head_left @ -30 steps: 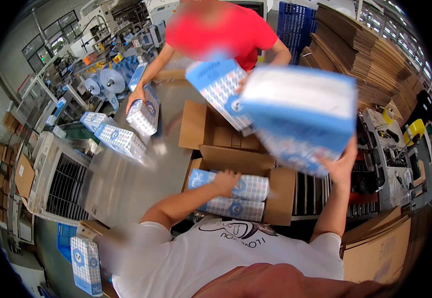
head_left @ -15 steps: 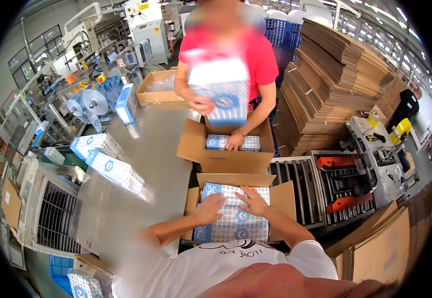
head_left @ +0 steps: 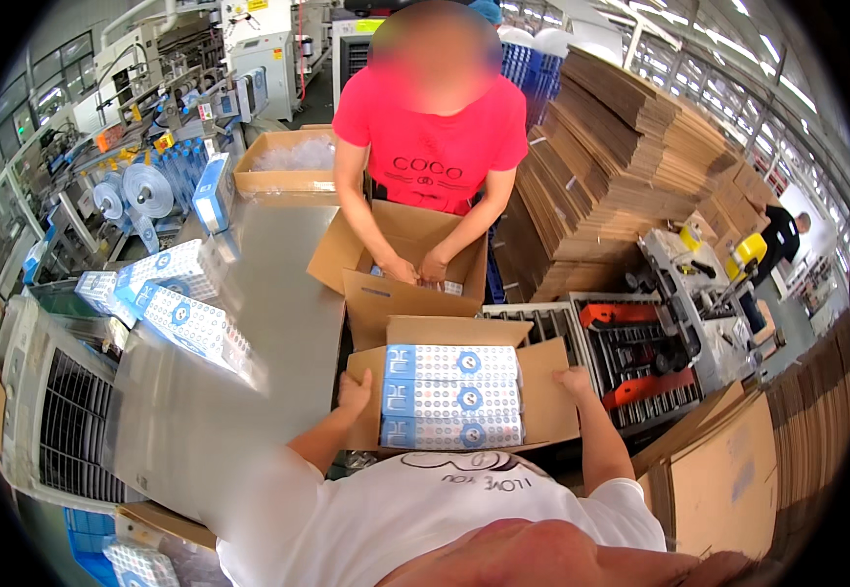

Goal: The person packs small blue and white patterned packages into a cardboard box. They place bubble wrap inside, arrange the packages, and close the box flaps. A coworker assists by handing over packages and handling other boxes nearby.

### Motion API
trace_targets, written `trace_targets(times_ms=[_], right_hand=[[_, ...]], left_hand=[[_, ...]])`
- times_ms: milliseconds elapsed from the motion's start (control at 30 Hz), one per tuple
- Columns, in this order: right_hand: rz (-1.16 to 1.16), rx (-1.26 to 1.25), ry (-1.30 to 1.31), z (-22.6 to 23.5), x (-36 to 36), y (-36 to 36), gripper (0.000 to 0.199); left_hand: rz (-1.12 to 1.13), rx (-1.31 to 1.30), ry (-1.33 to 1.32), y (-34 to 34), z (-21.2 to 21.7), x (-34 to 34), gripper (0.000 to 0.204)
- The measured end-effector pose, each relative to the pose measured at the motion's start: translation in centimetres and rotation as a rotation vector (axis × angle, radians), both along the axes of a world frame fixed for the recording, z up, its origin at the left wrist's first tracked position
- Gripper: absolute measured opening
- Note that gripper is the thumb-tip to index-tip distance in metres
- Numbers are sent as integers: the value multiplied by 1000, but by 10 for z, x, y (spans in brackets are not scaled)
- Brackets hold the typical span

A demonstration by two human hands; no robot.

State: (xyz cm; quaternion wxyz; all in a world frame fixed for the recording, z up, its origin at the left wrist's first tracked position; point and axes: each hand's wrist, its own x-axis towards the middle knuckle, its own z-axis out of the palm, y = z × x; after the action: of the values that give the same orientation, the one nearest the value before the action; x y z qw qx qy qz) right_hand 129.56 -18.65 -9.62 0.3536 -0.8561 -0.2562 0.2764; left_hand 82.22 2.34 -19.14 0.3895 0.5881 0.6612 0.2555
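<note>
An open cardboard carton (head_left: 550,393) stands right before me, its flaps folded outward. Inside lie several white-and-blue patterned boxes (head_left: 452,399), stacked in rows that fill its opening. At the carton's left flap, my left hand (head_left: 354,393) is closed on the outer edge, with part of its fingers hidden. My right hand (head_left: 574,382) grips the edge of the right flap. Across from me, a co-worker in a red shirt (head_left: 435,122) has both hands inside a second open carton (head_left: 410,308), where a patterned box partly shows.
On the left, a metal table (head_left: 293,293) carries several patterned boxes (head_left: 185,318). Behind it stand machinery and a carton of clear plastic (head_left: 293,157). A roller conveyor (head_left: 542,318) runs at right, beside a tall stack of flat cardboard (head_left: 611,176).
My hands have left the boxes and moved apart to the carton's side flaps. The co-worker's raised box has gone down, and both their hands are now in the far carton.
</note>
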Motion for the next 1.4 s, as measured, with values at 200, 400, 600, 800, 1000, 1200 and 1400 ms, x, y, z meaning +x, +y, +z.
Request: trace_targets(times_ms=[200,400,600,800,1000,1200,1400], right_hand=[[468,-18,131,53,-55,66,44],[1056,-561,-283,5,-112,47,123],[1405,-232,-267,67,-54,27,114],[951,282,-1511,60,-44,119,93],[922,217,-788,4,-33,2,80],[423,168,-464,-37,-31,19,60],[577,189,-871,-28,37,77,50]], left_hand=[[-333,180,162,-9,96,20,59],[-1159,9,568,-85,79,149,74],[-1189,-244,144,-29,125,120,89],[-610,380,206,-89,54,124,77],[-32,514,-487,-74,37,152,62],[-311,109,-624,-48,2,140,75],[-68,201,-600,-99,6,202,84]])
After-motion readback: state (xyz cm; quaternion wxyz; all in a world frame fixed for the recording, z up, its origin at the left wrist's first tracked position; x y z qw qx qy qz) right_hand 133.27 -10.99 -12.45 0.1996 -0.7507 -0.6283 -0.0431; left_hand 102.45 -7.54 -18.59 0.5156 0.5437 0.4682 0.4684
